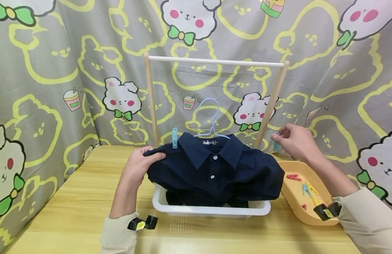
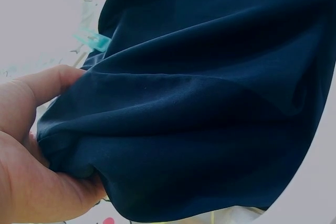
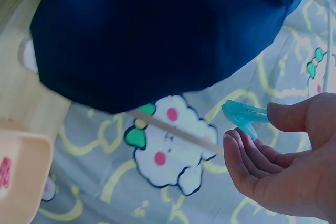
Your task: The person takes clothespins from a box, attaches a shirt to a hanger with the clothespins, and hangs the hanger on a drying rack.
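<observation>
A navy collared shirt (image 1: 212, 169) hangs on a light blue wire hanger (image 1: 212, 120), its lower part bunched in a white basket (image 1: 212, 210). My left hand (image 1: 141, 164) grips the shirt's shoulder at the left, thumb in front of the cloth. Beside the collar, a teal clothespin (image 1: 175, 138) stands clipped on that same shoulder. Off the shirt's right side, my right hand (image 1: 297, 141) pinches another teal clothespin (image 3: 244, 115) between thumb and fingers. In the right wrist view this clothespin is apart from the navy cloth.
A wooden rack (image 1: 215, 61) with a white crossbar rises behind the shirt. On the right of the table (image 1: 72, 215), a yellow-orange tub (image 1: 289, 197) holds several red, yellow and blue clothespins. A patterned curtain (image 1: 120, 63) closes off the back and sides.
</observation>
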